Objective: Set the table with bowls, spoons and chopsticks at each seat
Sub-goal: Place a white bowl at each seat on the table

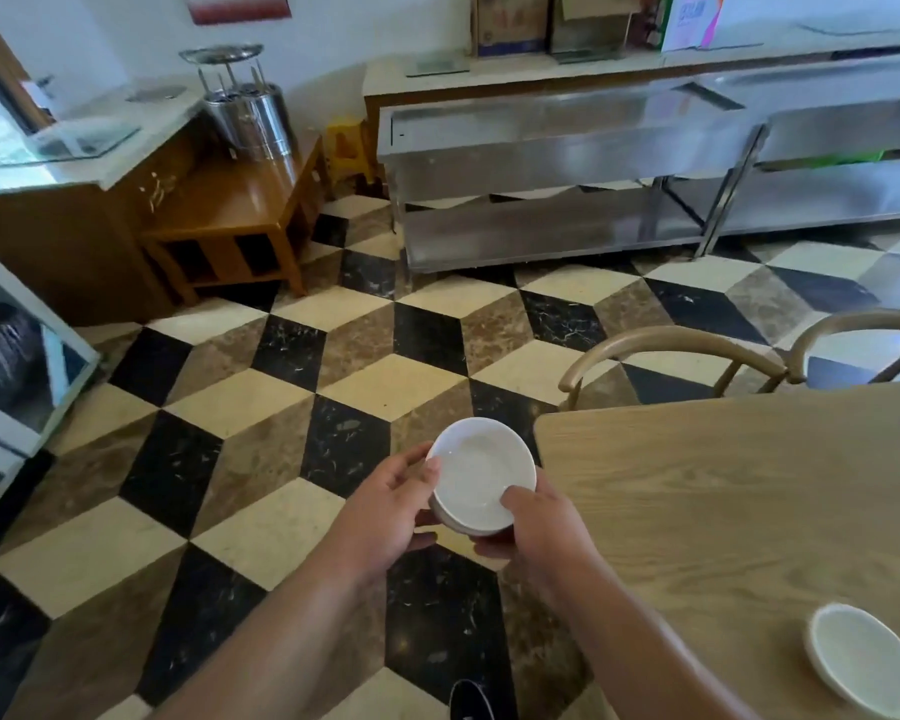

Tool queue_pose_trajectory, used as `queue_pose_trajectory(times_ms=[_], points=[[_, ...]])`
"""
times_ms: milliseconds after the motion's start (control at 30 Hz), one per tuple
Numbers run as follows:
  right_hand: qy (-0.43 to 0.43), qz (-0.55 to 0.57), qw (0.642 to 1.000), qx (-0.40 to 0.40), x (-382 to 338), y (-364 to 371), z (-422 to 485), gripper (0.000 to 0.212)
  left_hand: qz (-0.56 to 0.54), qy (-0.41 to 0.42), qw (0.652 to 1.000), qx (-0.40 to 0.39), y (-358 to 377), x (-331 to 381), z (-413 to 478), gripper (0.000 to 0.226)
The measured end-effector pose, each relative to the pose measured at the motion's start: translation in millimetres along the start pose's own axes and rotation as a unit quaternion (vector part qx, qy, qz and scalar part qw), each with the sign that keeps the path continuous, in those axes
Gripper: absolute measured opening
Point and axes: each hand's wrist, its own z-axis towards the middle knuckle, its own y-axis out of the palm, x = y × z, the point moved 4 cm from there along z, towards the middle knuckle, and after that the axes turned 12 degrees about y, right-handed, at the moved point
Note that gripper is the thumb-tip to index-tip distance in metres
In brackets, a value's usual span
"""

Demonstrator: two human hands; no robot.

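Note:
A small stack of white bowls [476, 472] is held over the floor, just left of the wooden table's corner [739, 491]. My left hand [391, 506] grips the stack's left side, thumb on the rim. On the right side, my right hand [539, 522] holds it from below with the thumb over the top bowl's rim. Another white bowl [861, 657] sits on the table near its front edge at the lower right. No spoons or chopsticks are visible.
Two curved-back chairs [666, 345] [863, 324] stand at the table's far side. A steel counter with a shelf [567, 163] runs along the back. A wooden side table [240, 210] carries a steel pot [253, 119]. Checkered tiles cover the floor; a glass cabinet [17, 366] is at left.

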Motion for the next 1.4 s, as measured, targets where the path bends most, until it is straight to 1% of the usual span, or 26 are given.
queue_pose_trajectory(times_ms=[100,200,300,400,533,600,667,733,800,867,900,933,967,1000,1067,1200,1267,1333,1400], points=[[0.022,0.006,1.000,0.011,-30.6,9.2,48.3,0.038,0.009,-0.025,0.999,-0.018,-5.0,5.4,61.4,0.028],[0.047,0.024,0.998,0.016,-67.6,15.4,85.7,0.038,0.006,-0.039,0.999,-0.033,-13.2,16.1,117.3,0.033],[0.041,0.023,0.999,0.027,-114.4,19.9,110.5,0.034,-0.017,-0.051,0.998,-0.028,-23.6,31.8,168.2,0.035],[0.025,0.032,0.998,0.043,-159.0,26.6,133.6,0.034,-0.049,-0.045,0.997,-0.040,-29.2,50.1,216.5,0.034],[0.014,0.047,0.997,0.067,-211.0,38.0,165.7,0.032,-0.049,-0.019,0.996,-0.069,-35.6,70.9,286.7,0.031],[0.013,0.058,0.995,0.083,-232.1,40.5,184.3,0.032,-0.041,-0.001,0.995,-0.089,-37.7,77.5,326.7,0.031],[0.014,0.083,0.992,0.097,-250.1,44.9,205.4,0.032,-0.031,-0.001,0.992,-0.123,-40.3,80.4,368.0,0.033],[0.027,0.093,0.988,0.120,-267.0,44.1,219.3,0.030,-0.049,-0.014,0.984,-0.170,-38.6,85.8,404.3,0.029],[0.042,0.102,0.982,0.152,-283.3,38.0,226.6,0.029,-0.030,-0.028,0.970,-0.238,-31.1,96.4,434.1,0.023],[0.050,0.124,0.973,0.187,-309.0,29.2,230.3,0.027,-0.028,-0.033,0.954,-0.295,-17.7,117.2,468.2,0.017],[0.052,0.133,0.969,0.203,-317.8,23.0,231.2,0.025,-0.032,-0.035,0.947,-0.317,-9.8,128.8,482.2,0.018],[0.053,0.198,0.948,0.242,-328.7,-2.3,237.4,0.024,-0.004,-0.020,0.923,-0.383,26.9,154.4,509.5,0.023],[0.059,0.253,0.928,0.269,-335.2,-23.2,246.0,0.024,0.018,-0.007,0.902,-0.431,58.9,176.9,532.2,0.027],[0.054,0.243,0.928,0.277,-341.2,-24.4,240.1,0.025,0.013,0.000,0.902,-0.431,60.0,184.2,531.3,0.029],[0.049,0.293,0.905,0.303,-343.7,-63.0,245.5,0.023,0.030,0.016,0.870,-0.491,117.2,202.5,547.2,0.028],[0.030,0.279,0.911,0.302,-352.9,-71.4,244.7,0.023,0.013,0.004,0.872,-0.489,121.5,196.0,551.9,0.030],[0.019,0.289,0.905,0.312,-359.6,-79.8,254.8,0.024,-0.003,-0.008,0.879,-0.477,130.4,195.6,564.1,0.032],[0.008,0.316,0.891,0.325,-366.2,-107.0,278.9,0.026,0.004,-0.010,0.875,-0.483,167.5,201.1,585.8,0.029],[0.011,0.352,0.873,0.339,-368.6,-156.6,323.9,0.027,0.038,-0.005,0.871,-0.491,230.6,205.1,619.3,0.025]])
